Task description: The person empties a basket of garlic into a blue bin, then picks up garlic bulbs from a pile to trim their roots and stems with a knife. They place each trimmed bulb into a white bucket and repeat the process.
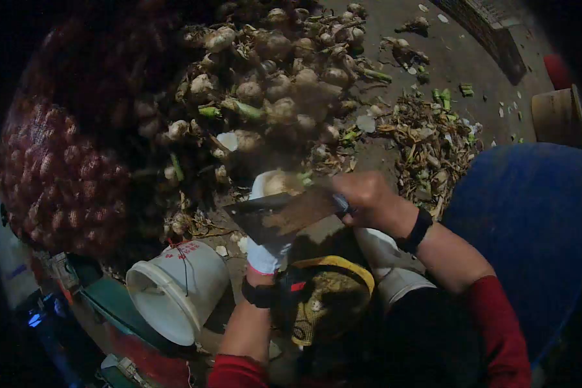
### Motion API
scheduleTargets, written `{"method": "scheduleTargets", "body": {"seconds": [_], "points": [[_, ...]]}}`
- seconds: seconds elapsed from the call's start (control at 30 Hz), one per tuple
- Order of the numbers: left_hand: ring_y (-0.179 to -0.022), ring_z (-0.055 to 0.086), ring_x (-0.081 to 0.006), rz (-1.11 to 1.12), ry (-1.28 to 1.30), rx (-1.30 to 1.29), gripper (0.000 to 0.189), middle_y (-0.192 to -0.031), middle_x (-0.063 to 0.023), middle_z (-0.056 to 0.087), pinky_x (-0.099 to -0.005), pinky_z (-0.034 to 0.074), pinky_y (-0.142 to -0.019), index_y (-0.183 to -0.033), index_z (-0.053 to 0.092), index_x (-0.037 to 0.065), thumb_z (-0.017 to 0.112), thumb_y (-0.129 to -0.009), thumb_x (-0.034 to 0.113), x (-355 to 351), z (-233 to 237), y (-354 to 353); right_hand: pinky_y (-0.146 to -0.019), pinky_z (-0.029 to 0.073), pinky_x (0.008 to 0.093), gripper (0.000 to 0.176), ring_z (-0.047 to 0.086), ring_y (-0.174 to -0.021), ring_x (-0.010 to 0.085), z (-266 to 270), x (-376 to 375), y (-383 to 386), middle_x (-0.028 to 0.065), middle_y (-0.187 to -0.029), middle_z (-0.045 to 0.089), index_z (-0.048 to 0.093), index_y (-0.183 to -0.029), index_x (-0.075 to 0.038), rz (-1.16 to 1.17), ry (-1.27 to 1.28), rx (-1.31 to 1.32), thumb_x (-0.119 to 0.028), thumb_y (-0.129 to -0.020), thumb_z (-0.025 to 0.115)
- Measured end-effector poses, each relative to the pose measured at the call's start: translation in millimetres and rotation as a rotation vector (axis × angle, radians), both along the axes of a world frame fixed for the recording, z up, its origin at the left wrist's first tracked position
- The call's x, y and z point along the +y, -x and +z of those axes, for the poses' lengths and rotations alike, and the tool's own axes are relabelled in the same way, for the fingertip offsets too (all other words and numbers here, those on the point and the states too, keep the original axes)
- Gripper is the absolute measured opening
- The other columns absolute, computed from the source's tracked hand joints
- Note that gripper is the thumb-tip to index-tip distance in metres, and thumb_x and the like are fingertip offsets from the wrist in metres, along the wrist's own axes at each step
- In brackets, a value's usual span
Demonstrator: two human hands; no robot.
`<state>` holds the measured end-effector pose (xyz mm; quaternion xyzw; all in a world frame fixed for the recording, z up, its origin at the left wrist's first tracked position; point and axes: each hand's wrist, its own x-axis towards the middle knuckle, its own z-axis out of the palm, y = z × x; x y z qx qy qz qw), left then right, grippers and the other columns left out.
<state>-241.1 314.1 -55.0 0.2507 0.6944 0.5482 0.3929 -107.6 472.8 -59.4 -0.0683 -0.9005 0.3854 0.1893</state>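
Note:
My right hand is bare and wrapped round the handle of a broad cleaver. The blade points left and lies across the view in front of my left hand, which wears a white glove. A pale garlic bulb with a short green stem shows just above the blade, gripped in the glove. The blade hides most of my left fingers. Beyond both hands spreads a large heap of garlic bulbs, some with cut green stems.
A red net sack full of bulbs stands at left. A white bucket lies tilted near my left wrist. Dry trimmings are piled at right, beside something large and blue. A yellow-rimmed container sits below my hands.

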Motion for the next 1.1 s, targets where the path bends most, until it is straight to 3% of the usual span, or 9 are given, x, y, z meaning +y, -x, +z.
{"method": "scheduleTargets", "body": {"seconds": [0.07, 0.1, 0.17, 0.33, 0.47, 0.67, 0.73, 0.8, 1.1], "points": [[-0.08, 0.059, -0.0162, 0.205, -0.159, -0.239, 0.041, -0.088, -0.008, 0.06, -0.0288, 0.048, -0.072, -0.102, 0.052, 0.003, 0.071, -0.066, 0.009, 13.2, 17.1, -7.8, -0.053, 0.047, 0.0404, 0.028, 0.059, -0.064, 0.0314, -18.5, 1.2, -0.4, 0.0109, -0.066, 0.056, 0.05, -0.079, -0.006, -0.014, -0.032, 0.11, -0.006, -0.055, 0.065], [-0.08, 0.059, -0.0165, 0.045, -0.111, 0.296, 0.043, -0.086, -0.0073, 0.06, -0.0289, 0.048, -0.073, -0.098, 0.053, 0.003, 0.073, -0.061, 0.014, 21.5, 43.4, -8.9, -0.053, 0.047, 0.0404, 0.028, 0.059, -0.064, 0.0314, -39.6, 11.1, -7.9, 0.0109, -0.066, 0.056, 0.05, -0.079, -0.006, -0.015, -0.022, 0.104, -0.006, -0.055, 0.065], [-0.08, 0.06, -0.0178, -0.1, -0.047, 0.436, 0.052, -0.084, -0.0088, 0.06, -0.029, 0.047, -0.075, -0.101, 0.053, 0.002, 0.072, -0.055, 0.017, 26.1, 76.3, -16.9, -0.057, 0.049, 0.0355, 0.031, 0.059, -0.065, 0.0309, -65.8, 42.4, -18.4, 0.0132, -0.071, 0.059, 0.057, -0.087, -0.005, -0.284, -0.054, -0.256, -0.004, -0.057, 0.064], [-0.086, 0.058, -0.0161, -0.076, -0.017, 0.434, 0.058, -0.094, -0.0094, 0.058, -0.0281, 0.046, -0.078, -0.106, 0.052, 0.002, 0.072, -0.054, 0.019, 31.4, 45.4, 5.8, -0.06, 0.047, 0.0297, 0.019, 0.06, -0.063, 0.0238, -16.0, 22.1, -8.2, 0.0133, -0.069, 0.059, 0.057, -0.084, -0.001, -0.348, 0.04, -0.004, -0.003, -0.066, 0.062], [-0.092, 0.055, -0.0155, 0.039, -0.06, 0.105, 0.061, -0.1, -0.0082, 0.053, -0.0279, 0.046, -0.079, -0.112, 0.045, 0.002, 0.072, -0.058, 0.012, 25.4, 40.0, 5.5, -0.056, 0.047, 0.0345, 0.023, 0.06, -0.062, 0.0323, 9.1, 6.9, -3.4, 0.0183, -0.072, 0.06, 0.057, -0.085, -0.001, -0.353, 0.389, -0.052, -0.009, -0.064, 0.064], [-0.096, 0.052, -0.0167, 0.335, -0.231, -0.407, 0.062, -0.104, -0.0055, 0.05, -0.0283, 0.044, -0.084, -0.11, 0.043, 0.006, 0.07, -0.055, 0.015, 7.6, 26.4, -15.2, -0.053, 0.042, 0.0299, 0.026, 0.053, -0.058, 0.0115, -73.3, -2.6, -36.7, 0.0052, -0.065, 0.058, 0.059, -0.083, 0.003, -0.218, 0.643, -0.632, -0.017, -0.068, 0.065], [-0.095, 0.049, -0.0141, -0.04, -0.026, 0.056, 0.057, -0.099, -0.006, 0.049, -0.0264, 0.041, -0.084, -0.109, 0.046, 0.006, 0.071, -0.057, 0.007, -20.9, 20.9, -18.7, -0.052, 0.041, 0.0292, 0.026, 0.051, -0.056, 0.0109, -57.8, -14.2, -29.4, 0.0043, -0.063, 0.057, 0.058, -0.083, 0.003, -0.237, 0.699, -0.5, -0.017, -0.068, 0.064], [-0.094, 0.051, -0.0149, -0.396, 0.089, -0.089, 0.042, -0.094, -0.0061, 0.054, -0.0271, 0.04, -0.084, -0.099, 0.055, 0.004, 0.067, -0.06, 0.013, -42.1, 27.1, -15.2, -0.05, 0.041, 0.0286, 0.026, 0.049, -0.055, 0.0102, -48.0, -13.0, -18.9, 0.0035, -0.061, 0.055, 0.058, -0.082, 0.004, -0.282, 0.765, -0.358, -0.017, -0.068, 0.064], [-0.099, 0.052, -0.0266, 0.176, 0.227, 0.838, 0.041, -0.111, -0.0148, 0.05, -0.0311, 0.042, -0.084, -0.108, 0.054, 0.005, 0.064, -0.068, 0.009, 19.4, -32.9, 115.6, -0.054, 0.042, 0.0284, 0.025, 0.048, -0.058, 0.0102, -24.7, -17.3, -7.1, 0.0049, -0.063, 0.055, 0.059, -0.085, 0.002, -0.366, 0.736, -0.424, -0.019, -0.072, 0.065]]}}
